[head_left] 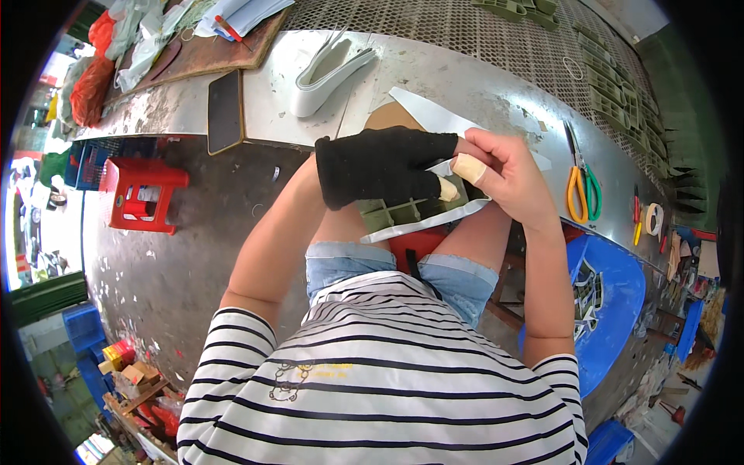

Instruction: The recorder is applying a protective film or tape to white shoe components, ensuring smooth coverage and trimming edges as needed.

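My left hand (387, 164), in a black fingerless glove with tape on a fingertip, is closed over an olive-green ribbed plastic shoe sole (399, 215) above my lap. A white strip (430, 221) runs along the sole's near edge. My right hand (508, 177), bare with tape round the thumb, pinches at the white material by the sole's right end; its fingertips meet those of my left hand. The gloved hand hides much of the sole. Just beyond lie a white pointed piece (438, 115) and a brown board-like piece (394, 118) at the table edge.
On the metal table (267, 101) are a looped white strip (325, 77), a phone (225, 112) overhanging the edge, and orange-and-green-handled scissors (583, 190). Several green soles (620, 97) lie on the mesh at right. A blue basin (612, 310) stands right; a red stool (143, 194), left.
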### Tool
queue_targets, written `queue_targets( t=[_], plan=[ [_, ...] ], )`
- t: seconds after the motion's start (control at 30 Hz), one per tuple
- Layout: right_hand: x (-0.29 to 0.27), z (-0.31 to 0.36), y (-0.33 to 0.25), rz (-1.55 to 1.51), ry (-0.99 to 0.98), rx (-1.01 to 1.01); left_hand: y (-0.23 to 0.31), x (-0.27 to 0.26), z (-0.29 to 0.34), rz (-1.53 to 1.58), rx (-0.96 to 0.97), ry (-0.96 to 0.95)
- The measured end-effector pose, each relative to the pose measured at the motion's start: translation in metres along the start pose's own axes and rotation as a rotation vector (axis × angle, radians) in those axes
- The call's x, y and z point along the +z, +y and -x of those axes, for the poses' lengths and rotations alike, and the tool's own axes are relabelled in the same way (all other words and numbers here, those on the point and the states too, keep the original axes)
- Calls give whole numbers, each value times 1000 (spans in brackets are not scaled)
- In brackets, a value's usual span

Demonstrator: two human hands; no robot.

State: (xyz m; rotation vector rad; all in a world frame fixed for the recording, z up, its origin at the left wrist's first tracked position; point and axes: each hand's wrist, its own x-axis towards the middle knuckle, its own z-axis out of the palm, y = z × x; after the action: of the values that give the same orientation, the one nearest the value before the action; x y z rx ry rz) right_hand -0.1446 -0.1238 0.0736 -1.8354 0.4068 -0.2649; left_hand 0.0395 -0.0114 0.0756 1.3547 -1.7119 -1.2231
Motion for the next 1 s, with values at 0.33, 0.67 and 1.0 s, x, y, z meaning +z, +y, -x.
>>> queue_targets(
  t=[0.33, 0.67, 1.0],
  plan=[
    [16, 6, 6, -239, 328, -168, 21, 8, 6, 344, -45, 135],
    [23, 7, 2, 62, 498, -286, 16, 24, 0, 470, 110, 339],
    [46, 1, 4, -164, 530, -187, 3, 39, -19, 448, 300, 668]
  ],
)
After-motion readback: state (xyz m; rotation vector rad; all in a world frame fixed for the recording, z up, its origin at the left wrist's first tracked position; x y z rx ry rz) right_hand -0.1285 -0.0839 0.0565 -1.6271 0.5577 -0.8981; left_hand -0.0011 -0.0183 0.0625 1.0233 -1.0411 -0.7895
